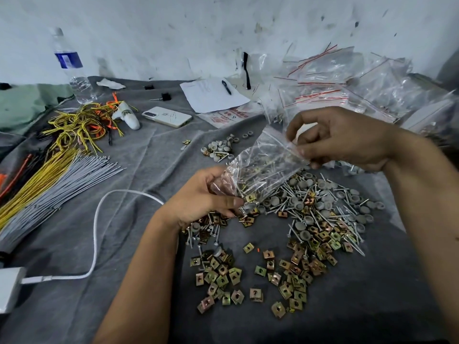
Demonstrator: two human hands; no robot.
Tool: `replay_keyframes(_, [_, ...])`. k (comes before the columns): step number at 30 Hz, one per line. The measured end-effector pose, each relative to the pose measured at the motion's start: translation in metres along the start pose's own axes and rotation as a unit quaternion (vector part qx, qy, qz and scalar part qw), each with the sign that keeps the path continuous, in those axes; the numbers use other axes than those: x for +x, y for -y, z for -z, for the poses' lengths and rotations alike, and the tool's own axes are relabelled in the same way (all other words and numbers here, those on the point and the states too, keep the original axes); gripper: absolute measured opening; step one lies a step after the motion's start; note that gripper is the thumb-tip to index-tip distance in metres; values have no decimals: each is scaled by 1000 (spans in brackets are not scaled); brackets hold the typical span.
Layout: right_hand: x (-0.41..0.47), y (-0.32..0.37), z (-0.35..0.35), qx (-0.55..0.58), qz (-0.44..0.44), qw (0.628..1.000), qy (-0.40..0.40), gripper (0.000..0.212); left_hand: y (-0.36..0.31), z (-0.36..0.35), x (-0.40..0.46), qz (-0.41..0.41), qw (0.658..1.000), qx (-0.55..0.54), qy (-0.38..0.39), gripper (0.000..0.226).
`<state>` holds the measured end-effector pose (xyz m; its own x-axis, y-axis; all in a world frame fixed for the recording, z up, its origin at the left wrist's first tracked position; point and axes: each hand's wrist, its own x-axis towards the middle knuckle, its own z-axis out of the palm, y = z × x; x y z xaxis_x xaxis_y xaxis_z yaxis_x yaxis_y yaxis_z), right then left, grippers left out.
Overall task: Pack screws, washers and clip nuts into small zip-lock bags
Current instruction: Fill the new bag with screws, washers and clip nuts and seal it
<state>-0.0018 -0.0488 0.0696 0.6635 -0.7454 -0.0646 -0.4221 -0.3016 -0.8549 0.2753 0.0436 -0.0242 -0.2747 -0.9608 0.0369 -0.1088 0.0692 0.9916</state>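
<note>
We are holding a small zip-lock bag (pixel 263 167) at frame centre | left hand (pixel 201 197) gripping its lower end | right hand (pixel 340 137) pinching its top edge | screws (pixel 330 202), washers (pixel 305 235), clip nuts (pixel 221 274) lying spread on the grey-clothed counter (pixel 139 155) below.

White charger block (pixel 8 289) cut off left
</note>
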Motion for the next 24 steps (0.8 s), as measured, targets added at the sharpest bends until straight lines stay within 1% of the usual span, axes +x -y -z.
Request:
replay_keyframes(1, [-1, 2, -1, -35, -12, 999, -15, 25, 0, 0, 0, -1, 1000, 5, -1, 34])
replay_keyframes(2, [0, 4, -3, -98, -25, 994, -37, 29, 0, 1, 1, 0, 1000, 15, -4, 34])
replay_keyframes(3, [2, 6, -6, -176, -31, 981, -68, 32, 2, 1, 2, 1, 1000, 29, -6, 32])
replay_keyframes(4, [5, 9, -10, -251, -22, 960, -118, 34, 3, 2, 3, 4, 999, 40, -9, 30])
replay_keyframes(5, [8, 10, -13, -310, 12, 931, -191, 32, 4, 2, 3, 4, 999, 44, -15, 26])
replay_keyframes(6, [10, 11, -15, -330, 54, 901, -277, 27, 5, 2, 4, 0, 999, 37, -25, 25])
replay_keyframes(7, [11, 12, -15, -299, 93, 887, -341, 21, 6, 2, 3, -4, 999, 24, -40, 27])
replay_keyframes(8, [11, 14, -14, -229, 121, 896, -362, 14, 6, 1, 3, -9, 998, 7, -55, 29])
replay_keyframes(9, [12, 16, -15, -154, 136, 918, -339, 6, 6, 1, 3, -12, 998, -3, -65, 27])
replay_keyframes(10, [11, 19, -19, -112, 132, 938, -300, 7, 7, 1, 3, -13, 998, -8, -67, 22])
replay_keyframes(12, [14, 18, -28, -105, 124, 961, -225, 32, 7, 0, 4, -12, 998, 10, -62, 23])
replay_keyframes(13, [15, 18, -33, -104, 108, 971, -188, 45, 7, 0, 6, -11, 998, 26, -58, 25])
replay_keyframes(14, [15, 20, -38, -108, 86, 978, -156, 53, 8, 0, 6, -12, 997, 42, -56, 27])
replay_keyframes(15, [16, 19, -41, -109, 67, 982, -138, 52, 8, 0, 7, -12, 997, 55, -55, 27])
replay_keyframes(16, [17, 17, -41, -104, 60, 983, -136, 45, 7, -2, 6, -9, 997, 61, -54, 29])
replay_keyframes(19, [19, 13, -39, -82, 92, 977, -173, 28, 6, -3, 6, -1, 997, 67, -46, 29])
replay_keyframes(21, [21, 14, -40, -91, 126, 964, -215, 27, 6, -3, 5, 5, 997, 64, -30, 24])
replay_keyframes(22, [23, 15, -40, -97, 139, 952, -256, 27, 5, -3, 5, 10, 998, 60, -8, 21])
replay_keyframes(24, [25, 19, -36, -97, 153, 919, -350, 31, 4, -4, 3, 19, 997, 54, 58, 19])
